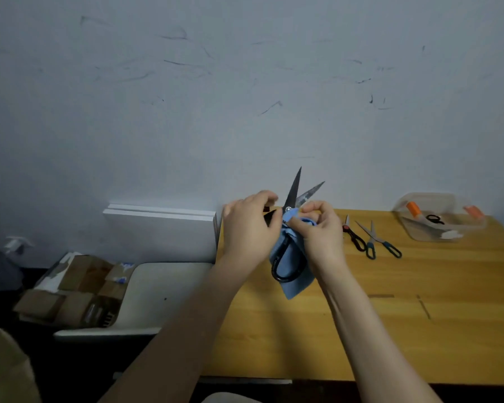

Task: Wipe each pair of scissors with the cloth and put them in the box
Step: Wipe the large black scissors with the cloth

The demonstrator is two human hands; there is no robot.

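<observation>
Black scissors (292, 193) second handle mostly hidden under left hand (248, 228); box (419, 232) contents blurred.

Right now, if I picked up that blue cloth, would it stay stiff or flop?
Probably flop: the blue cloth bunches around the scissors and its free corner hangs down. Likely light and soft too, since the right hand pinches it with fingertips.

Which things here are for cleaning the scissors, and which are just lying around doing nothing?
For the job: black scissors in the left hand; blue cloth pinched by the right hand; red-handled scissors and teal-handled scissors on the table; clear box.

Just lying about: cardboard boxes, white chair, white boards, spray bottle.
</observation>
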